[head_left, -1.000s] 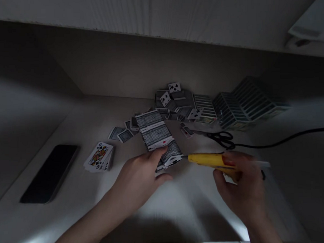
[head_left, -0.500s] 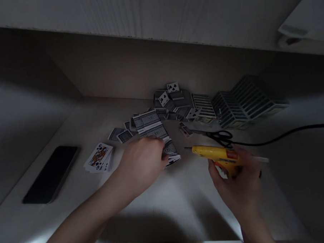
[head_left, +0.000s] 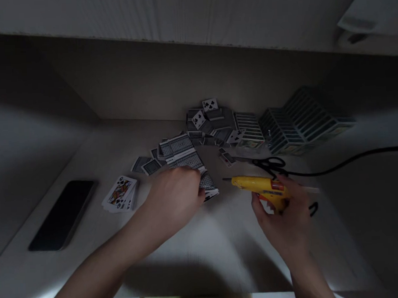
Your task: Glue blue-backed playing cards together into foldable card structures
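Observation:
My left hand is closed on the near part of a long piece made of patterned playing cards, which slants away from me. Its fingertips are hidden behind the hand. In my right hand is a yellow glue gun, its nozzle pointing left toward the card piece but apart from it. A pale glue stick sticks out of the gun's back end. Loose face-down cards lie just left of the card piece. Black-handled scissors rest behind the glue gun.
A phone and a fanned stack of cards topped by a queen lie on the left. Card scraps are heaped at the back. Stepped card structures stand back right. A black cable runs right, and a shelf edge overhangs.
The glue gun in my right hand has shifted slightly left, toward the card piece. My left hand keeps its hold and has barely moved. The view has shifted a little.

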The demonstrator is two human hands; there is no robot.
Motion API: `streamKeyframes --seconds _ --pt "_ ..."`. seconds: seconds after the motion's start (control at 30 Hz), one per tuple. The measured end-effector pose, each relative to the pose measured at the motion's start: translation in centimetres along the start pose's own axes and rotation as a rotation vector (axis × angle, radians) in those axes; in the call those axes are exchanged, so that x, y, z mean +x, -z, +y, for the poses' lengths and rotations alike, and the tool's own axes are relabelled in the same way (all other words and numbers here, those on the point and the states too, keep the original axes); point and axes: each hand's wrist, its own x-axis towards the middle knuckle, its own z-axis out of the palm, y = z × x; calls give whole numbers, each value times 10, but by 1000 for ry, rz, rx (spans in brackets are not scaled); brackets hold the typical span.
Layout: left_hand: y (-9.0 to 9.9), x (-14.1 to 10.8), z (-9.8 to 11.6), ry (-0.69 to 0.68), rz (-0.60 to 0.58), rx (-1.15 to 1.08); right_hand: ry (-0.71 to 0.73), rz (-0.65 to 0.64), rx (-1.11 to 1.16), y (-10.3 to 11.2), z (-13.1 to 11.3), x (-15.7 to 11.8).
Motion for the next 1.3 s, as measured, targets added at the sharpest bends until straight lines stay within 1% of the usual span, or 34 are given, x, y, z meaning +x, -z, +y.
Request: streamKeyframes --seconds 0.13,0.2,0.4,0.53,0.6,0.67,0.73,0.8,0.83,0.9,0.97,1.03,1.13,1.23,1.3 --pt "3 1 1 13 -23 -39 -40 33 -33 -4 -4 5" --pt "4 1 2 14 -29 -63 -62 22 -50 -6 -8 8" --pt "3 0 0 11 -36 -62 -186 -54 -175 -19 -28 11" --pt "5 0 -1 0 -63 -63 -223 -154 -123 -35 -37 13" --pt "8 1 -2 -1 -83 -54 -239 -188 -87 -43 -34 18" --pt "10 1 -2 -1 -107 -57 -285 -193 -81 -49 -26 26" --pt "12 2 -3 -3 -122 -82 -331 -176 -46 -52 -13 34" --pt "13 3 -4 -8 -123 -116 -343 -151 66 -52 0 41" --pt "13 4 -4 -9 -125 -131 -342 -124 126 -51 5 44" --pt "13 7 -6 -8 -136 -146 -315 -33 224 -48 12 45" --pt "12 9 -8 -1 -153 -150 -258 63 285 -41 13 43" --pt "12 11 -9 5 -165 -154 -195 99 314 -31 8 37" --pt "12 12 -11 3 -160 -159 -118 37 272 -12 -3 23" --pt "11 12 -11 -18 -141 -149 4 -12 119 4 -11 10" --pt "11 13 -11 -25 -134 -150 64 -62 55 10 -16 4"
